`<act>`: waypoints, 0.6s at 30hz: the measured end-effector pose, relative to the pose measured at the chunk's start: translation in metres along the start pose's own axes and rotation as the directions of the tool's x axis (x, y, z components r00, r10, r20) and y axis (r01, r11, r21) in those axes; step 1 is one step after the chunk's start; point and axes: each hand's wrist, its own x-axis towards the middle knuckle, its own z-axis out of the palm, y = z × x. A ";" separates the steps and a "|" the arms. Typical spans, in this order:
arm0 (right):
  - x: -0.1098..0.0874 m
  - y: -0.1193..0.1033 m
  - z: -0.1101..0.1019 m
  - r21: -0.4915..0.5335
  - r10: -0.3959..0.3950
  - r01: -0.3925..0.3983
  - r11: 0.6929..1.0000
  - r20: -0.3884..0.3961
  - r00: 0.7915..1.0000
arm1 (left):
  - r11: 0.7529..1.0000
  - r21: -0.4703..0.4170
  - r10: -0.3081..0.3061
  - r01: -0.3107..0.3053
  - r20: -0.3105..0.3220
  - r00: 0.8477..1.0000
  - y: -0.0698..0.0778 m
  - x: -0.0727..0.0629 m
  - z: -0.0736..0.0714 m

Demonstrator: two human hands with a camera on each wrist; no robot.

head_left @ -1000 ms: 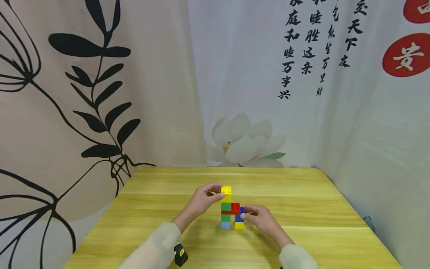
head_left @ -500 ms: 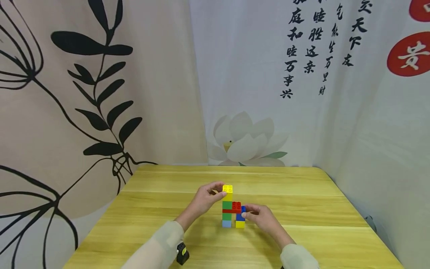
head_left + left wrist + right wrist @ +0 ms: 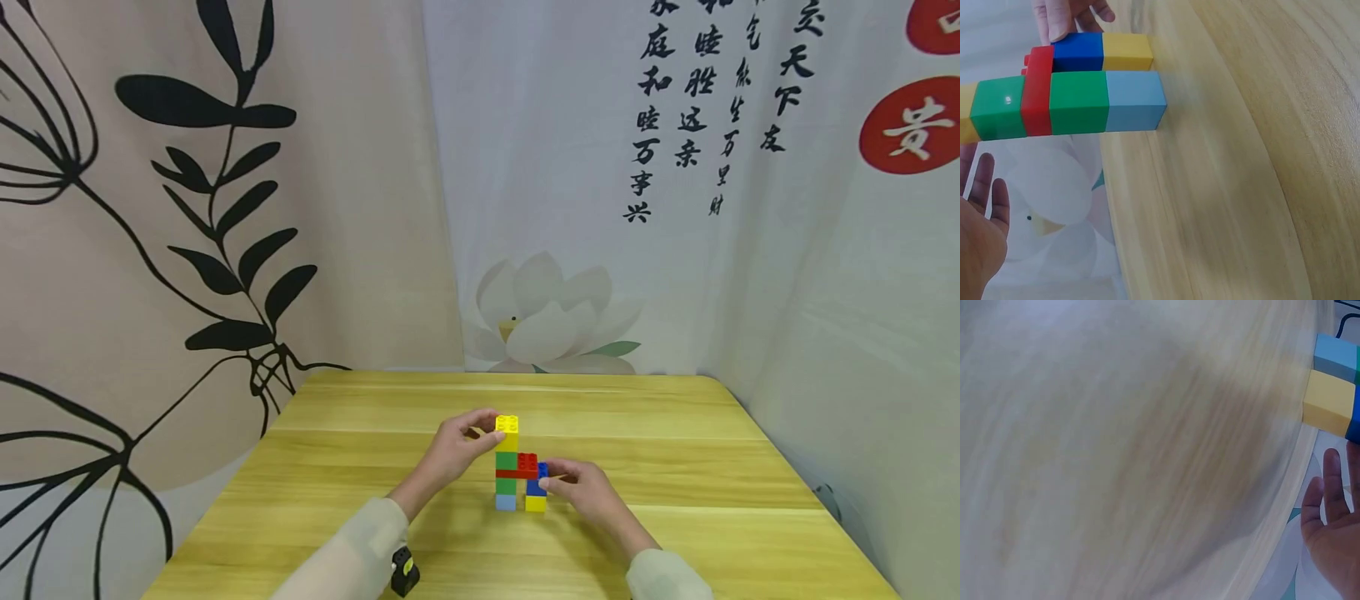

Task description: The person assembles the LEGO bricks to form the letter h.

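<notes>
A structure of toy building bricks stands upright on the table in the head view. Its left column has a light blue brick (image 3: 506, 502) at the bottom, a green brick (image 3: 506, 487), a red brick (image 3: 528, 467) reaching right, another green brick (image 3: 506, 461) and a yellow brick (image 3: 511, 442) on top. The shorter right column is a lower yellow brick (image 3: 536, 504) under blue (image 3: 533, 488). My left hand (image 3: 456, 451) pinches the top yellow brick between thumb and fingers. My right hand (image 3: 588, 490) holds the blue part from the right, its thumb on the near side.
The wooden table (image 3: 660, 442) extends around the structure, with a printed curtain (image 3: 375, 208) behind it. A black device (image 3: 405, 572) is at the left wrist. In the right wrist view, a dark cable (image 3: 1346, 320) shows at the top right.
</notes>
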 end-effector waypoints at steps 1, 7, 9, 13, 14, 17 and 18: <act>0.000 0.000 0.000 0.000 -0.001 0.001 1.000 -0.001 1.000 | 1.000 0.008 0.002 -0.002 0.000 1.000 0.000 0.000 -0.001; 0.000 0.000 0.000 -0.002 -0.010 0.010 1.000 0.002 1.000 | 1.000 0.027 0.005 -0.005 0.027 1.000 -0.002 -0.005 -0.005; 0.000 -0.001 0.001 0.002 -0.012 0.012 1.000 0.005 1.000 | 1.000 0.030 -0.004 0.002 0.036 0.999 -0.004 -0.009 -0.005; 0.001 -0.002 0.001 0.005 -0.014 0.014 1.000 -0.004 1.000 | 1.000 0.019 -0.017 0.016 0.048 0.999 -0.010 -0.016 -0.003; 0.000 -0.003 0.001 0.002 -0.011 0.011 1.000 -0.009 1.000 | 1.000 0.015 -0.018 0.017 0.051 0.999 -0.012 -0.016 -0.002; -0.001 -0.003 0.002 -0.003 0.000 0.000 1.000 -0.027 1.000 | 1.000 0.006 -0.009 0.008 0.056 0.998 -0.017 -0.018 0.001; -0.001 -0.003 0.002 -0.004 0.002 -0.002 1.000 -0.032 0.999 | 1.000 0.009 -0.006 0.005 0.056 0.998 -0.018 -0.018 0.002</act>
